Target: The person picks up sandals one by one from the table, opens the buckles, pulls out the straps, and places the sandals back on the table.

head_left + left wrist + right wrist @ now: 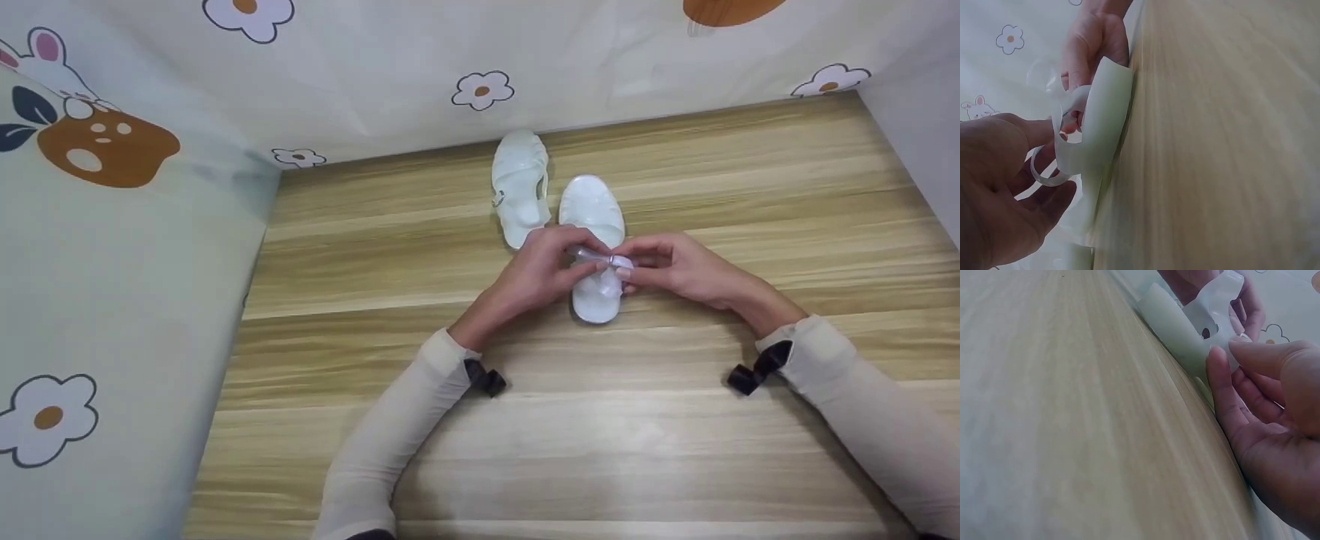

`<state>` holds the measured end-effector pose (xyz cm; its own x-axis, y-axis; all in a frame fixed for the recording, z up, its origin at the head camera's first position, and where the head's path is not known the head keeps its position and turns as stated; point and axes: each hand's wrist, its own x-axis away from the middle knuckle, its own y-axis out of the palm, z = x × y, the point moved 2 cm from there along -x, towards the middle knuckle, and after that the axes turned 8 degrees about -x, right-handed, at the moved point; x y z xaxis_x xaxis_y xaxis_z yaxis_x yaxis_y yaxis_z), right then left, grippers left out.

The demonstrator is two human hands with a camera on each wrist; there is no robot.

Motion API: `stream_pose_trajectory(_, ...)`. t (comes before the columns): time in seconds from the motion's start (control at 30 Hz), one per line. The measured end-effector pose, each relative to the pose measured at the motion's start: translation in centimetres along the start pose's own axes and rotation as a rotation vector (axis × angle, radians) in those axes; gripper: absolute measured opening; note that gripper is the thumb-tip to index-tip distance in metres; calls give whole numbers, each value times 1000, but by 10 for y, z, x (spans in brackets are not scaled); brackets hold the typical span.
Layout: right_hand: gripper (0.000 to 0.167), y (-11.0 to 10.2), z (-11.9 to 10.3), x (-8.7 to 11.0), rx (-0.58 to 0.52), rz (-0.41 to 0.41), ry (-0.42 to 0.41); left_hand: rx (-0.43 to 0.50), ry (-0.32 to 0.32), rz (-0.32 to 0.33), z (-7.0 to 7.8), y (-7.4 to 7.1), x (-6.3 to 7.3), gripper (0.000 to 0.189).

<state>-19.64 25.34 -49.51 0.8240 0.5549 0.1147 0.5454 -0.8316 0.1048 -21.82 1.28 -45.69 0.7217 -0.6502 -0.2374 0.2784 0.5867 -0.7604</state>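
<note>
Two pale, glossy sandals lie on the wood-patterned surface. The nearer sandal (591, 201) is between my hands, its sole flat and its heel toward me. My left hand (538, 268) pinches its clear ankle strap (589, 256) between thumb and forefinger. On the other side, my right hand (679, 271) pinches the strap's end by a small buckle (613, 260). In the right wrist view, the right thumb and fingertips close on the side of the sandal's strap (1216, 301). Fingers hide part of the buckle. The other sandal (519, 176) lies untouched, farther back and left.
A pale wall covering (375, 82) with printed flowers rises directly behind the sandals, and another printed panel (150, 285) stands at the left. A plain wall (919, 127) bounds the right. The wood-grain surface (570, 450) extends toward me, under both forearms.
</note>
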Motion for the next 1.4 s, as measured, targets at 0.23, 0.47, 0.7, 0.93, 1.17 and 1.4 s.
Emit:
stream_pose_trajectory(0.23,39,1,-1,-2,-11,-10,-1,6,-10,-7,3,-2,1,13)
stream_pose_trajectory(0.47,40,0,-1,-2,-6,-11,2,-15,-44,-3,4,-3,1,12)
stream_pose_trajectory(0.7,40,-1,0,-2,22,-12,-4,-42,-68,-2,3,-4,0,9)
stream_pose_trajectory(0.93,38,-1,1,-3,31,7,-13,-41,-67,-8,5,-4,0,9)
stream_pose_trajectory(1.17,37,-1,1,-1,11,-6,-43,-14,-69,-20,6,-3,0,10)
stream_pose_trajectory(1.4,36,-2,1,-2,22,-11,-51,-1,-73,-32,5,-3,-1,10)
